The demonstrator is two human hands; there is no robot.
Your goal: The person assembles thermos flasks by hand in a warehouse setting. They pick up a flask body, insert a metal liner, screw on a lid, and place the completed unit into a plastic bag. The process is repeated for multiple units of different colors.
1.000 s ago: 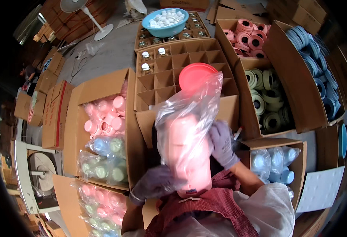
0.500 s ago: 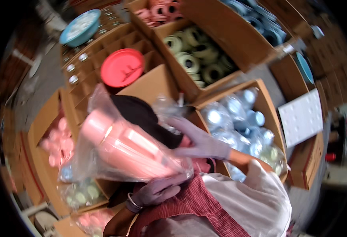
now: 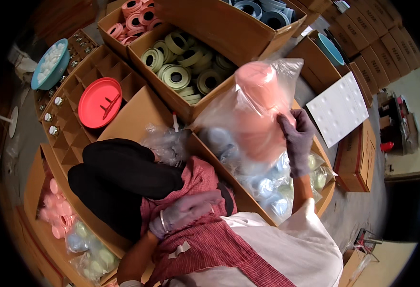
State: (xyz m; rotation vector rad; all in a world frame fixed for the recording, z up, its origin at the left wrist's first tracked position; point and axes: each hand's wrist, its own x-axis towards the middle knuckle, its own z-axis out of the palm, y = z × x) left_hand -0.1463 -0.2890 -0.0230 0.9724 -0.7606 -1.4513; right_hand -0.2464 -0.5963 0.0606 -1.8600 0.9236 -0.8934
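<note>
A pink bottle-like container (image 3: 257, 112) in a clear plastic bag is held up by my right hand (image 3: 298, 141), whose gloved fingers are closed on the bag's side. It hangs over an open carton (image 3: 246, 201) of bagged blue bottles (image 3: 266, 187) and pale green ones, hiding part of them. Nothing is in my left hand (image 3: 188, 210); it rests on my checked apron (image 3: 219, 239) with its gloved fingers stretched out. A crumpled clear bag (image 3: 164, 142) lies just beyond my knees.
Ahead stands a carton of pale green rings (image 3: 176, 76). A divided carton (image 3: 71, 122) carries a red lid (image 3: 100, 103). Pink containers (image 3: 56, 205) fill a carton at left. A white dimpled sheet (image 3: 336, 110) lies at right, near a blue basin (image 3: 330, 50).
The bagged pink container has moved from my lap to the right, over the carton, in my right hand. My left hand has let go of it and lies on the apron.
</note>
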